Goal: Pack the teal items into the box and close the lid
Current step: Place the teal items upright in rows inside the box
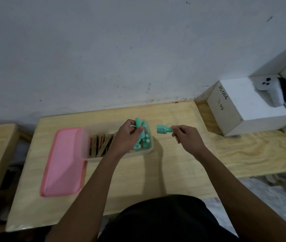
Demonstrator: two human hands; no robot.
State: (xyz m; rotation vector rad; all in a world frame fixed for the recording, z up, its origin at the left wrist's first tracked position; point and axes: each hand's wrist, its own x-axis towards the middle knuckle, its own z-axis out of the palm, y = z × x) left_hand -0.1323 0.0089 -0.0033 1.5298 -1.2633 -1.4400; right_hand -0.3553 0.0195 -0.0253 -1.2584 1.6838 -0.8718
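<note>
Several teal items [146,142] lie in the box [138,154]; the left grip [130,135] clamps one over it, and the right grip [187,135] pinches another at three o'clock (lid [63,161] off, at nine o'clock).

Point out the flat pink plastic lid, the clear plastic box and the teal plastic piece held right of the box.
flat pink plastic lid [63,161], head view, middle of its top face.
clear plastic box [93,158], head view, front wall near the left corner.
teal plastic piece [163,131], head view, body beside its wide end.

grey wall [103,49], wooden table [138,180]
</note>
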